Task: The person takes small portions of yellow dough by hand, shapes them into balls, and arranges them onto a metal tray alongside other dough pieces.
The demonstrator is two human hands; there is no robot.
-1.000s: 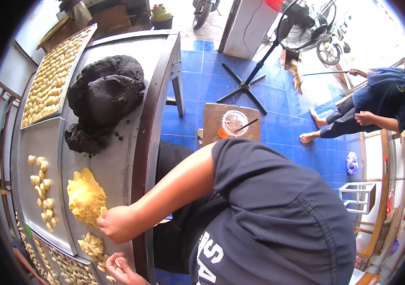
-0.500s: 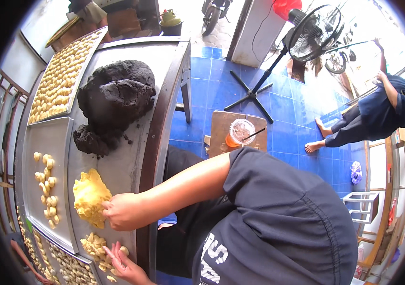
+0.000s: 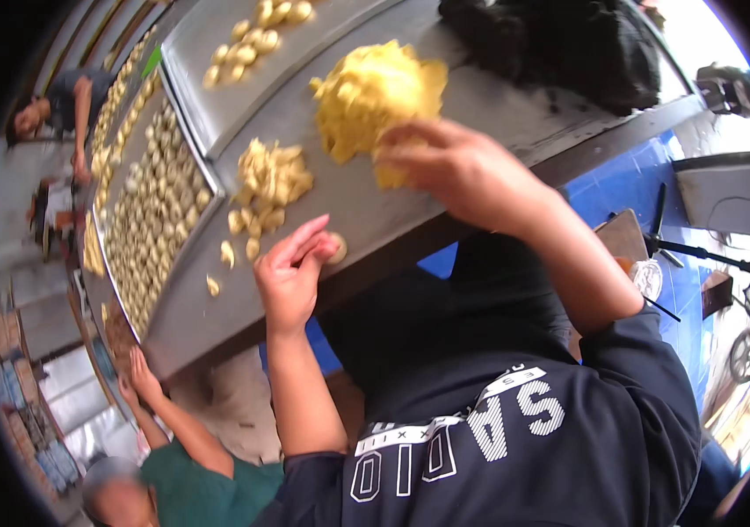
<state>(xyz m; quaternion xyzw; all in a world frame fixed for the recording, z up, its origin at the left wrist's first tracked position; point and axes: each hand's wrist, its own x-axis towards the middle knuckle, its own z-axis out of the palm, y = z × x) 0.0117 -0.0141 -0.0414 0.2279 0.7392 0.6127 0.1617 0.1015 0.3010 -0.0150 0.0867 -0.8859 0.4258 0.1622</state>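
Note:
My left hand [image 3: 289,274] is at the table's near edge with its fingers stretched out. A small pale dough ball [image 3: 337,249] sits against its thumb side, partly covered by the fingers. My right hand [image 3: 463,167] is over the near side of a big yellow dough lump [image 3: 373,92]; its fingertips are smeared by motion, so their grip is unclear. Beyond my left hand are a heap of flattened dough pieces [image 3: 274,173] and several small loose bits [image 3: 256,221].
Dough balls lie on a metal tray [image 3: 208,145], and another tray [image 3: 214,195] is filled with them. A dark mass [image 3: 559,48] sits at the far right of the metal table [image 3: 208,303]. Two people are at the left, one in green [image 3: 208,483]. A stool [image 3: 623,237] stands at right.
The view has swung toward the left, so the table now lies across the top. My right hand's fingers were at the dough lump's edge and are now blurred; my left remains by the small ball.

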